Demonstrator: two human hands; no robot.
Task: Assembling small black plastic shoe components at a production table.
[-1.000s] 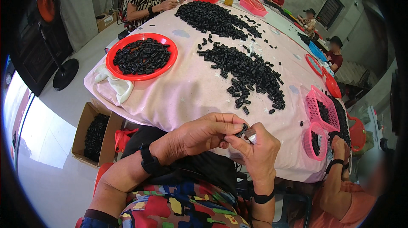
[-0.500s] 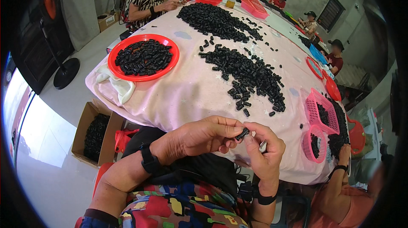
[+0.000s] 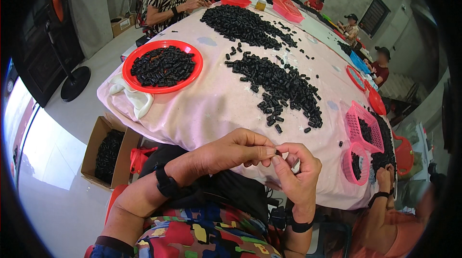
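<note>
The left hand (image 3: 243,149) and right hand (image 3: 298,166) pinch a small black piece (image 3: 278,153) between their fingertips, too covered to tell its long axis. Ahead, closer to the right hand, a loose heap of short black cylinders (image 3: 284,83) lies on the pink cloth-covered table (image 3: 207,118).

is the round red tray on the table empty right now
No, small black pieces cover most of the inside of the round red tray.

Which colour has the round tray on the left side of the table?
The round tray is bright red; the head view shows it best.
</note>
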